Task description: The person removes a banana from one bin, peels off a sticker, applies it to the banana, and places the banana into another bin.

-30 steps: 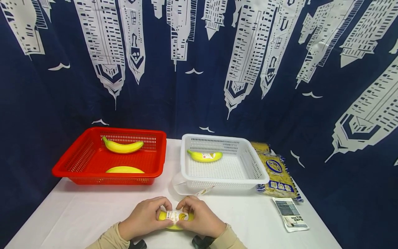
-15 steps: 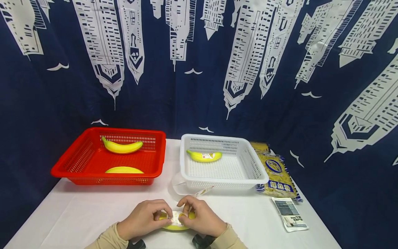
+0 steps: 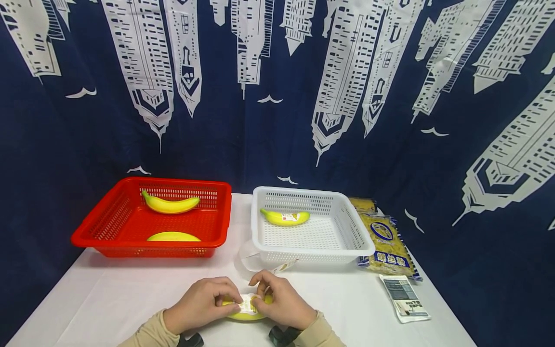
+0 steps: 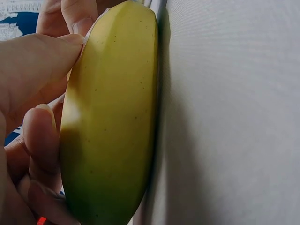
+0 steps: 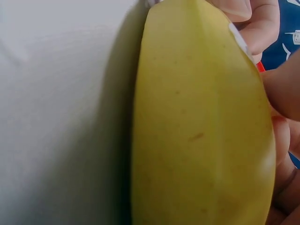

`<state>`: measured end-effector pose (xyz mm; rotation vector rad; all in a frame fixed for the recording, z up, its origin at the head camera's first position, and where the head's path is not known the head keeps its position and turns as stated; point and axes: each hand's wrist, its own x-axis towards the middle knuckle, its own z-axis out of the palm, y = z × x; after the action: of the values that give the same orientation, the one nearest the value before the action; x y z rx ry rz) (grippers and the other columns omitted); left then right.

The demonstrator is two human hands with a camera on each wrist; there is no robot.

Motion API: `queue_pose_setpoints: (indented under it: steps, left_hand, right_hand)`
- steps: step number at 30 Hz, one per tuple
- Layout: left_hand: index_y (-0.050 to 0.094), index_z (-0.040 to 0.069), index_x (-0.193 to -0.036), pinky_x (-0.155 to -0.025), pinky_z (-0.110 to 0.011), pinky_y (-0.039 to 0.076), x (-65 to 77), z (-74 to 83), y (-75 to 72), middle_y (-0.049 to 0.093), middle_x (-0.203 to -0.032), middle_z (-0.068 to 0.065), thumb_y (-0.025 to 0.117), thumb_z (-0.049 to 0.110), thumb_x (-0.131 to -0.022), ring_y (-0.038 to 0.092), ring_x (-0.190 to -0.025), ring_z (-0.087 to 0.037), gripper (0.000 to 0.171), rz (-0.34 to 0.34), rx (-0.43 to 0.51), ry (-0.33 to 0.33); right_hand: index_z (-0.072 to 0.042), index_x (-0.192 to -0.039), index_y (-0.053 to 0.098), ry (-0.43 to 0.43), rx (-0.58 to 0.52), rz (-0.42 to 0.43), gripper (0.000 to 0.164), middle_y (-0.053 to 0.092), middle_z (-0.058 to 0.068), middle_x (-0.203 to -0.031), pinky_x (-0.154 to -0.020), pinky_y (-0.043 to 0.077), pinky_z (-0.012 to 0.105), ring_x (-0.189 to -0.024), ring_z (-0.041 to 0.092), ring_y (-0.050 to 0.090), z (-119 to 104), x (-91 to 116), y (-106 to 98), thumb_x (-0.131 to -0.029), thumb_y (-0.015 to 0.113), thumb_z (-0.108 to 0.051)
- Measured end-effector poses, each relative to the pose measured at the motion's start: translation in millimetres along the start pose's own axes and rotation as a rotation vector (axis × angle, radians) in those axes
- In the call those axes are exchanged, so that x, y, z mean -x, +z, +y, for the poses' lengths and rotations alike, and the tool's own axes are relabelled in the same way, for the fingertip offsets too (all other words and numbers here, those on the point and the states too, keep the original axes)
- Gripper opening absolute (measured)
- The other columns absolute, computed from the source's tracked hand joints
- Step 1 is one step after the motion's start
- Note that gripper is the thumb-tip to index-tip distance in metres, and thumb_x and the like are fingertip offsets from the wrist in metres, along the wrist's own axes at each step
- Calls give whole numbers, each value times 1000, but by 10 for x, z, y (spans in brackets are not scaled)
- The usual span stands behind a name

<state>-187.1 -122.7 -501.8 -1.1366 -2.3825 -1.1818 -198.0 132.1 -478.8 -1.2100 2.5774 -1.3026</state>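
The left hand [image 3: 208, 302] is curled in close, its thumb and index finger drawn together at the left end of a white printed label [image 3: 248, 304] on a banana [image 3: 245, 317]; the left wrist view shows other fingers bent against the fruit's far side. The right hand [image 3: 287, 304] is likewise clasped about the banana, its thumb over the label's right end and other fingers curled behind, while a forefinger arches up clear of the fruit. The banana lies sideways on the white tabletop [image 3: 108, 294], in front of the red basket [image 3: 173, 180] and the white basket [image 3: 312, 255], well apart from both.

A second ago the thumbs sat lower along the label's near edge and its printed banana picture showed plainly; now the right thumb has moved up and partly covers that picture, and the left fingertips sit farther in over the printing. Compared with half a second ago, the hands have barely moved. The baskets stay put.
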Motion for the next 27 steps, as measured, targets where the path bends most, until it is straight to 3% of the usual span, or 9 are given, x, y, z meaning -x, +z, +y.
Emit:
queue_pose_setpoints:
  steps: [8, 15, 27]
  left_hand:
    - [78, 31, -97, -56, -13, 42, -7, 13, -18, 67, -94, 23, 85, 29, -86, 48, -63, 10, 14, -27, -2, -40]
    - [79, 31, -98, -58, -13, 43, -3, 5, -22, 68, -94, 22, 84, 30, -87, 50, -65, 10, 12, -38, -15, -37]
    - [79, 25, -100, -62, -13, 46, -18, 52, -56, 68, -96, 19, 84, 29, -88, 54, -69, 8, 13, -71, -43, -38]
  right_hand:
    - [-18, -99, 75, -113, 30, 29, 23, 66, -7, -88, -69, 51, 18, -79, 1, 52, 60, 7, 15, -88, 72, 2]
    - [-16, -99, 81, -78, 64, 12, 22, 62, -11, -85, -65, 43, 12, -76, -3, 45, 41, 5, 9, -88, 72, 1]
    - [-12, -92, 83, -71, 126, 19, 15, 57, -14, -80, -62, 44, 13, -73, -6, 44, 25, 5, -32, -85, 75, -2]
